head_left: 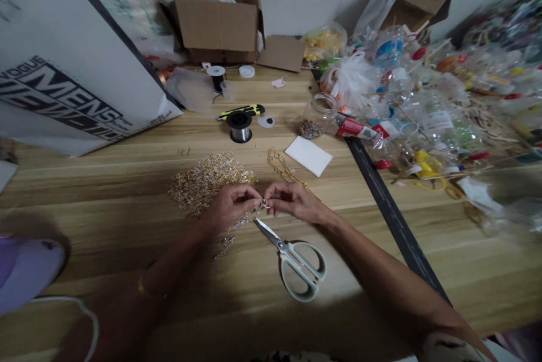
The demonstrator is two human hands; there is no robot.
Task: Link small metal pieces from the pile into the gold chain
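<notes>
Both hands meet over the middle of the wooden table. My left hand (232,204) pinches one side of a small loop at the end of a beaded strand (231,239), whose silvery tail hangs down to the tabletop. Thumb and fingers of my right hand (293,201) close on the loop's other side. Behind the left hand spreads a pile of gold and clear beaded pieces (207,178). Scissors (292,254) with pale green handles lie just in front of the hands, blades slightly apart. A gold chain (282,165) runs behind the right hand, partly hidden by it.
Farther back are a wire spool (240,127), a yellow-black utility knife (241,112), a white pad (309,156) and a clear jar of beads (317,116). Plastic bottles (432,119) crowd the right side. A large white box (76,62) stands left; a cardboard box (215,26) sits behind.
</notes>
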